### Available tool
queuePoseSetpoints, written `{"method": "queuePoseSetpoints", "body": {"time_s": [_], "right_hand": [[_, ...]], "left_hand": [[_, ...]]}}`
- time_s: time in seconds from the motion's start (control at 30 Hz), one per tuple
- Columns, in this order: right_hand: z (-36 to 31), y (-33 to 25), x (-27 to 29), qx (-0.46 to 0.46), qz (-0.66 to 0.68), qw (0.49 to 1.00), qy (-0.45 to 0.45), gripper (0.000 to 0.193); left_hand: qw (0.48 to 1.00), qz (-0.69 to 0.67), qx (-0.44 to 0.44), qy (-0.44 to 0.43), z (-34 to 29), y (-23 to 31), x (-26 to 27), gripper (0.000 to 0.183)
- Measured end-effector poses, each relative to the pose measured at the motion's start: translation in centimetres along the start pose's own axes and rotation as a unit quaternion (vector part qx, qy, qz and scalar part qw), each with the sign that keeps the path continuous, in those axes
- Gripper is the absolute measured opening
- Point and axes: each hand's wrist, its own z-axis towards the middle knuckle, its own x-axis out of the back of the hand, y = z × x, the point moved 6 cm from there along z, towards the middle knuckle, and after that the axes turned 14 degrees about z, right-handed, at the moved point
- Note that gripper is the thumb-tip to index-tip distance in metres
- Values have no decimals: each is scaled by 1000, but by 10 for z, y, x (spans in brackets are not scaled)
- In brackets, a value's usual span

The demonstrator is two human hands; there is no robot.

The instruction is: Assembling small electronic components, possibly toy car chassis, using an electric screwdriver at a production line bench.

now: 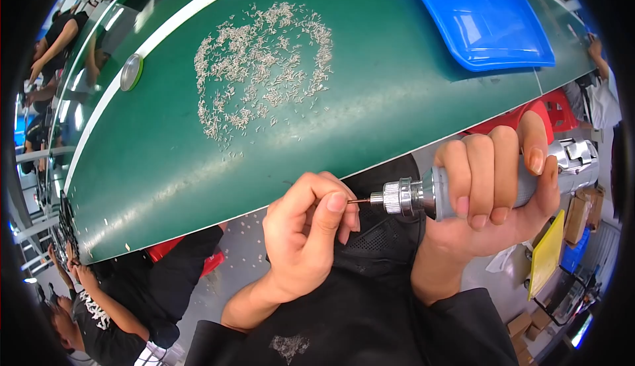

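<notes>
Though slightly aslant, grey tool (426, 195) leftward

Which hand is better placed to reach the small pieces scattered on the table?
Probably your left hand: it's nearer the small pieces, while your right hand grips the grey handheld tool.

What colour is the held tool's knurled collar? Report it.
The collar is silver, seen best in the head view.

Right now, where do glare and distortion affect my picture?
Head view: soft sheen across the green table; sharp highlights on the blue tray and the handheld tool's metal nose; the white stripe bows near the black rim.
</notes>
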Motion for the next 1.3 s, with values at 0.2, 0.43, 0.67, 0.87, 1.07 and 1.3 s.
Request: {"method": "queuePoseSetpoints", "body": {"time_s": [0.2, 0.43, 0.67, 0.87, 1.07, 1.3], "right_hand": [[-7, -3, 9, 24, 27, 999, 40, 16], [5, -15, 27, 48, 68, 995, 52, 16], [18, -35, 37, 82, 40, 992, 90, 20], [16, -29, 85, 89, 40, 979, 179, 15], [17, -26, 91, 78, 43, 970, 228, 17], [21, -19, 84, 33, 113, 972, 204, 17]], "left_hand": [[979, 160, -112, 60, -4, 4, -1, 9], [984, 144, -102, -15, 14, -3, -10, 41], [939, 318, -115, 67, 26, 40, 30, 10], [812, 515, -275, 25, 119, 103, 21, 9], [828, 493, -265, -43, 281, 73, -24, 17], [826, 497, -254, -86, 452, 45, -103, 31]]}}
